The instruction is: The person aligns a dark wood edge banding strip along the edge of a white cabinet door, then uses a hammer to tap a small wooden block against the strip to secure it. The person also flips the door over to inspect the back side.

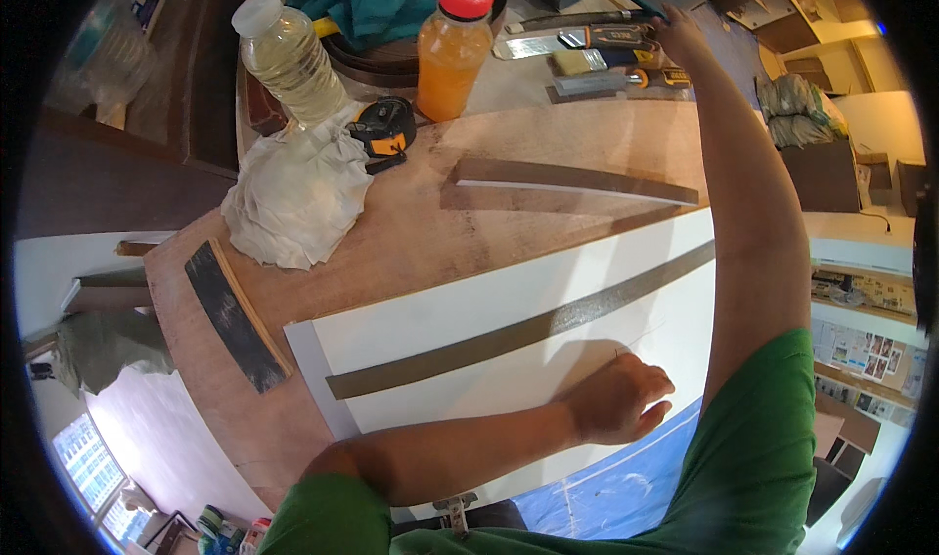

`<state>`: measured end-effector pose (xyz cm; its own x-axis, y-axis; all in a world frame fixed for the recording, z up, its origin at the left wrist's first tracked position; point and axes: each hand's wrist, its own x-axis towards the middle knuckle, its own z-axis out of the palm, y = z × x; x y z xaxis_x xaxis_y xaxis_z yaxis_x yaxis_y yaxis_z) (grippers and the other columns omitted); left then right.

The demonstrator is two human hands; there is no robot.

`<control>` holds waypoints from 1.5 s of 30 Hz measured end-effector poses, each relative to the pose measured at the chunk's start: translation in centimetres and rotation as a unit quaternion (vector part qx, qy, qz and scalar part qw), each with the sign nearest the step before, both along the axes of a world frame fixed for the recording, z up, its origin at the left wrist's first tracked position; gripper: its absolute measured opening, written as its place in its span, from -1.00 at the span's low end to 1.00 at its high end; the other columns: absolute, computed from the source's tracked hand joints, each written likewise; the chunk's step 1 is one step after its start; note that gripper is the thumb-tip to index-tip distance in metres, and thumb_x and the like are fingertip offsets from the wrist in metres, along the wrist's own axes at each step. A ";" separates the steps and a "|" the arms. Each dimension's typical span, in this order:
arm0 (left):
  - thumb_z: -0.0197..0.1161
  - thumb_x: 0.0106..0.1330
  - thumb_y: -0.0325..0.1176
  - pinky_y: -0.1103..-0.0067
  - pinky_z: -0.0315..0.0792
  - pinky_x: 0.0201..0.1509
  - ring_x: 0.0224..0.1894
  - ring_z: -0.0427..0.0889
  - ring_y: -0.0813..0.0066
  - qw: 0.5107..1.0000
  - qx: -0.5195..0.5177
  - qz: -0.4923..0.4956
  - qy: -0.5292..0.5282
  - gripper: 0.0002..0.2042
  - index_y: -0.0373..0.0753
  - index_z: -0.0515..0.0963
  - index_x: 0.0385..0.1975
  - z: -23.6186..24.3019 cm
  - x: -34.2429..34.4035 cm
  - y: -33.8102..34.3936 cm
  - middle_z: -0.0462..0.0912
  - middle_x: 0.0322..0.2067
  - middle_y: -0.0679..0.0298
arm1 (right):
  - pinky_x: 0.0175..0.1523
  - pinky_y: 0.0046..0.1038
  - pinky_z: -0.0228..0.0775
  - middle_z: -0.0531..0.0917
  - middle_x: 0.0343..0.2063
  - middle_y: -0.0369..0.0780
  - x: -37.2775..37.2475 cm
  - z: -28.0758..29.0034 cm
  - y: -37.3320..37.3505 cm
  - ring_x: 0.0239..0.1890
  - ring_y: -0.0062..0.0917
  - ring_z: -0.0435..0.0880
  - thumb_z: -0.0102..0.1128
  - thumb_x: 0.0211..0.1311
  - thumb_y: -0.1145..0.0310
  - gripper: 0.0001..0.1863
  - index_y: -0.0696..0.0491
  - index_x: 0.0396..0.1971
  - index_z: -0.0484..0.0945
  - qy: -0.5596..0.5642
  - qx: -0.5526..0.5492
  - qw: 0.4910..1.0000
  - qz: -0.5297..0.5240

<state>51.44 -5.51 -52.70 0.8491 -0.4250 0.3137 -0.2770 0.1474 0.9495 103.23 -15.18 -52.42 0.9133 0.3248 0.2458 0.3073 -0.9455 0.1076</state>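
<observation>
A dark sanded strip [235, 317] lies at the left of the wooden table [411, 232]; a crumpled white cloth [298, 191] sits under a clear bottle [290, 58], beside a tape measure [383, 130] and an orange bottle [453, 51]; the left hand [618, 399] rests loosely curled, holding nothing, on the white board [509, 310] with its long dark strip [518, 332]; the right hand [680, 35] reaches among the tools [611, 61] at the far edge; whether its fingers grip anything I cannot tell.

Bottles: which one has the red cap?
The orange-liquid bottle, standing right of the pale yellow one, which has a white cap. Both are upright near the crumpled white cloth.
</observation>
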 end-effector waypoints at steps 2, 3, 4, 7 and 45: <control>0.34 0.25 -0.42 0.27 0.47 -0.04 -0.27 0.63 0.09 1.000 -0.007 0.012 -0.002 -0.84 -0.26 0.60 -0.21 0.2 0.0 0.0 0.70 -0.31 0.15 | 0.39 -0.14 0.30 0.55 0.25 0.03 1.6 0.0 -0.3 0.30 -0.02 0.50 0.09 0.45 0.17 -0.45 -0.03 0.38 0.38 0.039 -0.036 0.998 -0.023; 0.35 0.25 -0.42 0.27 0.47 -0.04 -0.27 0.64 0.10 1.000 0.000 0.003 -0.003 -0.84 -0.26 0.60 -0.21 0.2 0.1 0.1 0.70 -0.31 0.14 | 0.40 -0.14 0.28 0.56 0.23 0.04 2.1 0.2 -0.6 0.29 -0.01 0.51 0.10 0.44 0.21 -0.44 -0.03 0.39 0.37 0.069 -0.053 0.995 -0.055; 0.36 0.24 -0.42 0.28 0.47 -0.04 -0.28 0.64 0.10 1.000 0.010 -0.005 -0.003 -0.83 -0.27 0.60 -0.20 0.2 0.1 0.3 0.70 -0.31 0.14 | 0.41 -0.14 0.27 0.58 0.21 0.04 2.0 0.1 -0.1 0.28 -0.01 0.52 0.11 0.42 0.25 -0.43 -0.03 0.40 0.36 0.102 -0.068 0.989 -0.085; 0.39 0.22 -0.44 0.30 0.47 -0.03 -0.29 0.65 0.13 1.000 0.008 0.002 -0.004 -0.81 -0.28 0.60 -0.20 0.1 0.0 0.4 0.70 -0.32 0.13 | 0.33 -0.11 0.35 0.64 0.14 0.03 0.8 0.2 1.0 0.21 0.01 0.58 0.13 0.29 0.37 -0.44 0.01 0.33 0.43 0.061 -0.111 0.989 -0.082; 0.08 0.49 -0.40 0.54 0.48 0.18 -0.05 0.73 0.39 0.998 0.025 -0.019 0.062 -0.76 -0.37 0.64 -0.04 -0.6 -0.5 -1.3 0.73 -0.06 0.19 | -0.51 -0.55 0.19 0.44 -0.68 -0.30 -78.2 -2.8 -2.0 -0.65 -0.63 0.36 -0.16 0.60 -0.12 -0.44 0.15 -0.22 0.50 0.082 0.766 0.545 -0.330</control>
<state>50.97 -6.84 -53.31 0.8631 -0.4701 0.1844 -0.1521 0.1062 0.9826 24.99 -17.18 -55.18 0.7570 -0.5596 -0.3374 -0.2685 0.2043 -0.9414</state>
